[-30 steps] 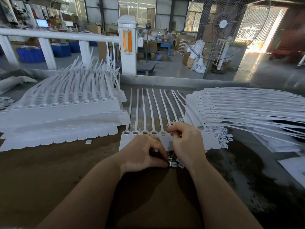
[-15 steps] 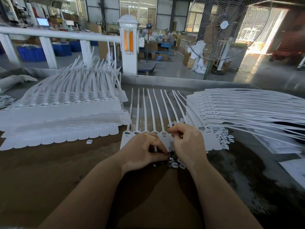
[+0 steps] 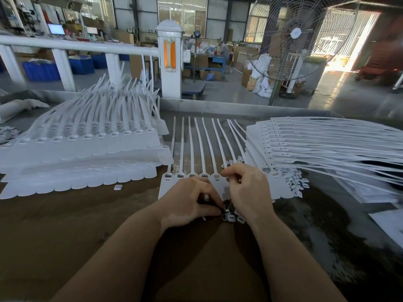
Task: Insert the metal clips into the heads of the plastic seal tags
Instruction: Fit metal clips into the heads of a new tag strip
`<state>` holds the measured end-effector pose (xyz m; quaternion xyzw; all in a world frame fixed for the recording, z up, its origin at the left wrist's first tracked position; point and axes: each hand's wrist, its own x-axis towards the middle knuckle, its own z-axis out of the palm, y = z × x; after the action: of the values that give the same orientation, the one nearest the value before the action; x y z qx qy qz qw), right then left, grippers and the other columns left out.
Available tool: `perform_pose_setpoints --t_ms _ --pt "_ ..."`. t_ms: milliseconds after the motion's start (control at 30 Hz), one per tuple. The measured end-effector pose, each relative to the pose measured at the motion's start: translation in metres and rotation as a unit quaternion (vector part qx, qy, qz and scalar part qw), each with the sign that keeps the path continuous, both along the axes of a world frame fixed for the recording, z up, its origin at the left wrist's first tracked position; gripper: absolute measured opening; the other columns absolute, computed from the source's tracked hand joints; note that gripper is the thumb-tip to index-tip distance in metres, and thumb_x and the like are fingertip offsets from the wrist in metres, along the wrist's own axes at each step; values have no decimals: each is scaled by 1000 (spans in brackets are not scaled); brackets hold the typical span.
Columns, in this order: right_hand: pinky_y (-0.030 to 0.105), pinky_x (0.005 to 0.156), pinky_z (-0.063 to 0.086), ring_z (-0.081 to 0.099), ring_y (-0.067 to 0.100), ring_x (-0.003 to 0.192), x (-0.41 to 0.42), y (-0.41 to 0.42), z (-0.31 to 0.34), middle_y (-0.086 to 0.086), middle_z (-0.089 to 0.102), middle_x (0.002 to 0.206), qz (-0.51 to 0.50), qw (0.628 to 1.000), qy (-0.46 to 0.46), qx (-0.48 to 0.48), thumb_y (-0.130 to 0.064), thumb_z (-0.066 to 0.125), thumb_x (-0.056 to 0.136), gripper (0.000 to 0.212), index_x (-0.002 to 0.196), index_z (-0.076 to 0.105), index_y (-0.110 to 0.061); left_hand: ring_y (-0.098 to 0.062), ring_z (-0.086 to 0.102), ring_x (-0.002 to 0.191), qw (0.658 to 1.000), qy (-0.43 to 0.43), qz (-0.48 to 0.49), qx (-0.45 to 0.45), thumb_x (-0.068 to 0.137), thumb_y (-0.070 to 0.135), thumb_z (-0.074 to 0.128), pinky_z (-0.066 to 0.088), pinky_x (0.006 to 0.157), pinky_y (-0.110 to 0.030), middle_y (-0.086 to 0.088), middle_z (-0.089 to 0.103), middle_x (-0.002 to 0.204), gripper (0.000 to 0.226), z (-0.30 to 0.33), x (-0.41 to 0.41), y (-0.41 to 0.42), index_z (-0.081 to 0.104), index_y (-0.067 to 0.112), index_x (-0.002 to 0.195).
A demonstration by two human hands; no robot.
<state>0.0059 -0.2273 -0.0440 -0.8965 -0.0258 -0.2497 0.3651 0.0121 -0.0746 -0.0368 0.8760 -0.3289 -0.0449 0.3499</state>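
A row of white plastic seal tags [image 3: 192, 149] lies across the brown table, tails pointing away, heads [image 3: 168, 176] toward me. My left hand [image 3: 187, 200] rests over the lower part of the row, its thumb and forefinger pinching at a small heap of metal clips [image 3: 231, 215] just below the tags. My right hand [image 3: 248, 188] hovers over the right end of the row with fingers curled; whether it holds a clip is hidden. The heads under both hands are covered.
A tall stack of joined tag sheets [image 3: 87, 144] sits at the left, another fanned stack [image 3: 316, 144] at the right. One loose clip [image 3: 118, 187] lies on the table [image 3: 65, 225]. Papers [image 3: 388, 219] lie at the right edge. A railing and a fan stand beyond.
Both hands have stayed over the tag row and the clip heap. The fingers have shifted slightly; the left thumb and forefinger remain at the clips.
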Motion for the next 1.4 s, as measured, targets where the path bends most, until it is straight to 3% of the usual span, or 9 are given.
perform_pose_setpoints --t_ms 333,500,833,1000,1100,1200,1300,1400 --pt "22 82 45 56 9 87 2 -1 -2 -5 66 89 2 1000 3 1 -1 52 88 23 89 71 -14 6 51 90 999 -38 2 -25 79 25 73 35 77 -4 22 57 84 9 -1 -1 -2 74 27 87" --pt "22 81 45 56 9 87 3 0 -2 -4 66 90 0 1000 3 3 -1 52 88 23 89 71 -14 6 50 88 998 -61 2 -19 72 35 77 35 76 -5 26 55 79 13 -5 -1 -7 75 29 84" --pt "25 82 46 58 12 88 1 1 -2 -3 67 89 2 1000 4 14 1 52 87 24 88 71 -13 -1 54 83 1000 -10 -1 -29 75 26 76 43 78 -15 17 58 83 6 -5 -2 -7 73 27 80" --pt "25 83 47 58 12 89 0 0 -2 -2 68 92 9 1000 11 8 -1 51 88 24 91 71 -13 -3 56 74 990 -5 78 -113 81 18 70 44 71 -13 10 63 82 13 -1 -1 -4 64 28 75" --pt "26 82 47 58 12 87 0 -1 -2 -1 68 91 13 1000 6 9 -2 53 89 22 90 72 -13 2 58 69 967 28 144 -206 83 10 67 46 69 -10 8 65 76 9 -1 0 -3 65 18 80" --pt "24 83 48 59 10 87 0 0 -1 -3 69 91 31 999 -3 13 -4 56 89 19 93 72 -14 -4 63 68 937 79 176 -292 84 5 65 49 65 -12 4 68 71 9 -2 1 0 65 14 85" --pt "13 79 47 59 5 83 -2 2 1 -5 69 89 65 997 -27 10 -6 59 88 16 94 72 -14 -9 67 73 923 105 185 -320 85 5 64 53 68 -16 1 71 76 11 -3 2 1 64 16 88" --pt "11 75 46 60 5 81 -2 4 1 -6 69 87 98 994 -51 21 -6 62 87 14 94 72 -14 -9 68 72 918 115 188 -329 85 6 64 53 67 -16 -2 72 79 11 -4 4 2 65 16 88"
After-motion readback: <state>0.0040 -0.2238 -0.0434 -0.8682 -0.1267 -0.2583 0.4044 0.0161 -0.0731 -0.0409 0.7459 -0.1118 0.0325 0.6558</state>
